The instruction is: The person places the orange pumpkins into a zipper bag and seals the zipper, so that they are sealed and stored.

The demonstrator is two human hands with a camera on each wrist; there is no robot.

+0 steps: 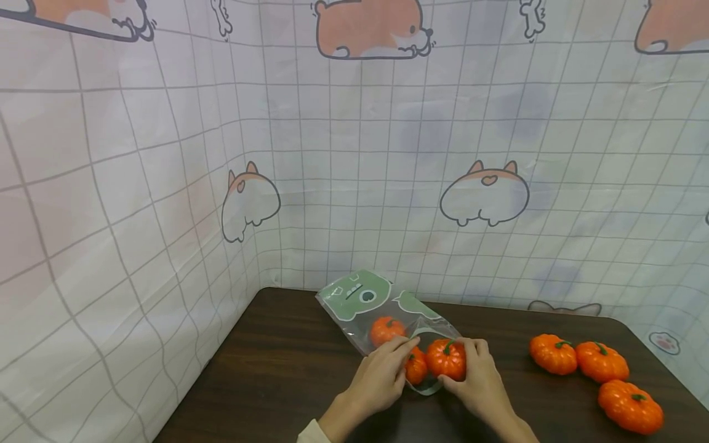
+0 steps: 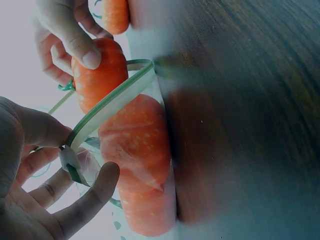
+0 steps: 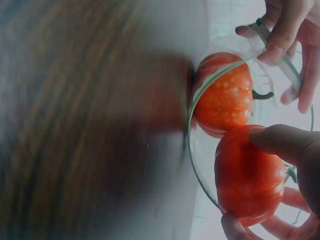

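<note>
A clear zip bag (image 1: 354,320) with a green cartoon print lies on the table, its mouth spread toward me. Inside it are two small orange pumpkins: one (image 1: 386,331) deep in the bag, another (image 1: 415,367) just within the opening. My left hand (image 1: 379,375) pinches the green-edged rim (image 2: 112,102) between thumb and fingers. In my right hand (image 1: 479,378) is a third pumpkin (image 1: 446,359), held between thumb and fingers at the bag's mouth. The right wrist view shows this pumpkin (image 3: 250,175) beside the bagged one (image 3: 225,95), with the rim curving past both.
Three more orange pumpkins stand together on the right of the table: one (image 1: 552,354) at left, one (image 1: 602,362) beside it, one (image 1: 630,407) nearer me. The dark wooden table (image 1: 266,369) meets a grid-patterned cloth (image 1: 343,184) with cartoon dogs behind and at left.
</note>
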